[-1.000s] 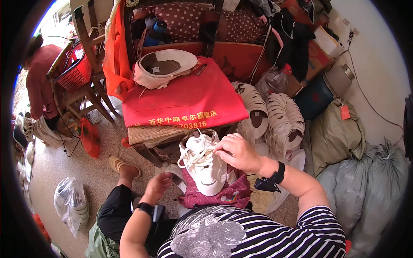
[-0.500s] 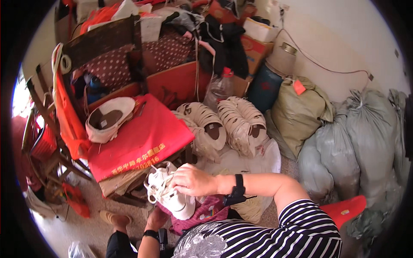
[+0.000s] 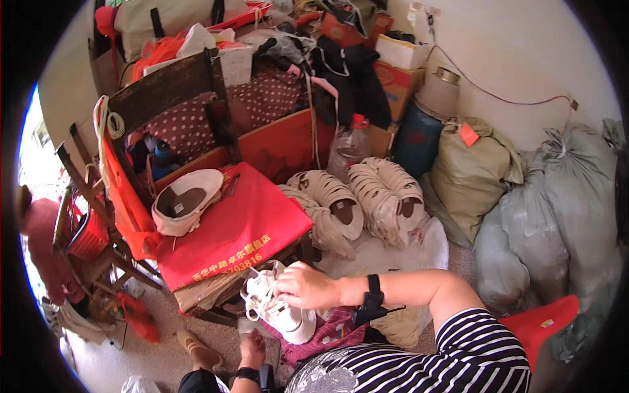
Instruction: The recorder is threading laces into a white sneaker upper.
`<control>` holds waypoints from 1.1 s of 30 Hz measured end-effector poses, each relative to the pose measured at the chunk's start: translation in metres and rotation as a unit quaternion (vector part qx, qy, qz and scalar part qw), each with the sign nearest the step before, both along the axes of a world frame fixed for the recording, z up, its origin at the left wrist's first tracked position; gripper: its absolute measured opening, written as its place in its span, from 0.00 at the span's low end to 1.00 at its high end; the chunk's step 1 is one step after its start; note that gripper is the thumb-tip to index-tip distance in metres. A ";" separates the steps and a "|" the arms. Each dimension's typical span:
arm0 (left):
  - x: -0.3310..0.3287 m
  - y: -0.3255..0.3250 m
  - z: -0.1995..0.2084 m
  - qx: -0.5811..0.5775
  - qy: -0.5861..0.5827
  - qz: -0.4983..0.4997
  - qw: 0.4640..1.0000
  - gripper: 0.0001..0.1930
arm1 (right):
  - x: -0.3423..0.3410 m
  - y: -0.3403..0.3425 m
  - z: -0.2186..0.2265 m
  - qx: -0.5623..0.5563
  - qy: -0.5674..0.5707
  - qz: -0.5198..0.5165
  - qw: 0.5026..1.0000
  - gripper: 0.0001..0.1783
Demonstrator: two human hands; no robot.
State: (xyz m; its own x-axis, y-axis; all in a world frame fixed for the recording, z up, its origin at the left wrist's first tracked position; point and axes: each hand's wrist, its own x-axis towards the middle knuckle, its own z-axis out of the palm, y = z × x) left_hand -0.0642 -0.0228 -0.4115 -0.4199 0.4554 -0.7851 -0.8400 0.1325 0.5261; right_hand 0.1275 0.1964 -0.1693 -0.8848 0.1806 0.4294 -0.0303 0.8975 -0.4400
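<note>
A white lace-up shoe (image 3: 291,322) lies tilted on a purplish-pink cloth (image 3: 341,325) over my lap. My right hand (image 3: 310,285) is at its upper side, fingers bent together around the white shoelace (image 3: 264,305); its fingertips are partly hidden. Lower and to the left, my left hand (image 3: 251,350) is held below the shoe's toe, beside a small pale, see-through thing. Its fingers are too unclear to tell whether they grip that.
A red-covered wooden chair (image 3: 275,223) ahead carries a cream shoe upper (image 3: 187,219). Bundles of strung shoe parts (image 3: 386,190) stand beyond on white sheeting. Stuffed sacks (image 3: 567,196) line the right. Another person (image 3: 43,242) is at far left, near a red basket (image 3: 88,239).
The whole view has shifted, so everything sits lower and to the right. More of the person at far left shows. My right hand stays at the shoe's laces.
</note>
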 end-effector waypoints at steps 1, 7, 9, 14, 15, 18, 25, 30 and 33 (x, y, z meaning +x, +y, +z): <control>-0.003 -0.008 0.019 0.034 -0.012 0.043 0.998 0.06 | -0.003 0.005 0.002 0.006 0.011 -0.001 1.000 0.06; 0.018 -0.087 0.176 0.051 0.408 0.091 0.907 0.09 | -0.033 0.008 0.017 -0.096 0.063 0.007 0.993 0.06; 0.028 -0.095 0.223 0.078 0.504 0.104 0.854 0.10 | -0.040 0.000 0.027 -0.277 0.038 0.037 0.959 0.05; 0.050 -0.074 0.282 0.189 0.548 0.088 0.810 0.07 | -0.067 -0.013 0.016 -0.421 0.000 0.207 0.883 0.43; 0.052 -0.069 0.289 0.240 0.579 0.021 0.779 0.07 | -0.074 -0.018 0.019 -0.460 0.014 0.229 0.858 0.47; 0.056 -0.046 0.290 0.357 0.346 0.005 0.867 0.10 | -0.076 -0.017 0.036 -0.650 0.008 0.311 0.693 0.45; 0.008 0.032 0.261 0.345 0.229 -0.005 0.910 0.15 | -0.033 0.010 0.034 -0.724 0.013 0.163 0.671 0.22; 0.012 0.067 0.245 0.313 0.245 -0.018 0.918 0.15 | -0.030 0.030 0.017 -0.757 0.037 0.011 0.653 0.19; 0.016 0.073 0.232 0.285 0.249 -0.039 0.925 0.15 | -0.034 0.042 0.019 -0.727 0.037 -0.033 0.685 0.20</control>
